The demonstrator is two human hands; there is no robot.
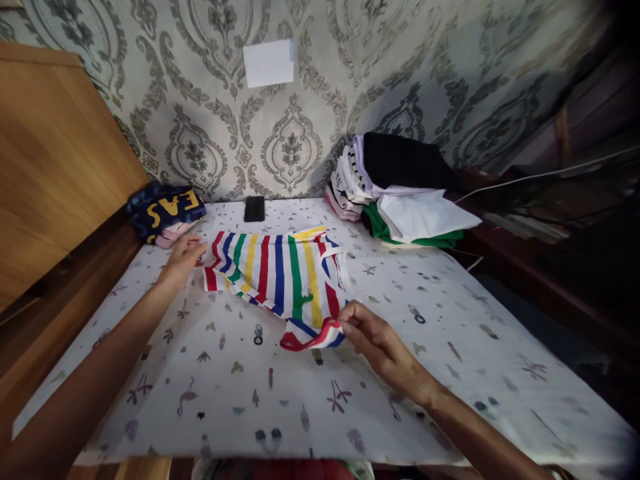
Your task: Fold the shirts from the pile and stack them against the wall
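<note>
A striped T-shirt (280, 267) in red, blue, green and yellow on white lies sideways on the patterned sheet, its neckline to the right and hem to the left. A small green motif shows on its front. My right hand (383, 343) pinches the near sleeve by its red-trimmed edge, where the cloth is bunched. Just left of the hem is my left hand (185, 259), fingers loosely apart; no cloth shows in it.
A stack of folded clothes (407, 163) stands at the back right, with a white folded piece (425, 215) in front. Dark blue folded cloth (167, 212) with yellow letters sits at the back left. A black wallet-like object (255, 209) lies near the wall. Wooden furniture (60, 153) borders the left.
</note>
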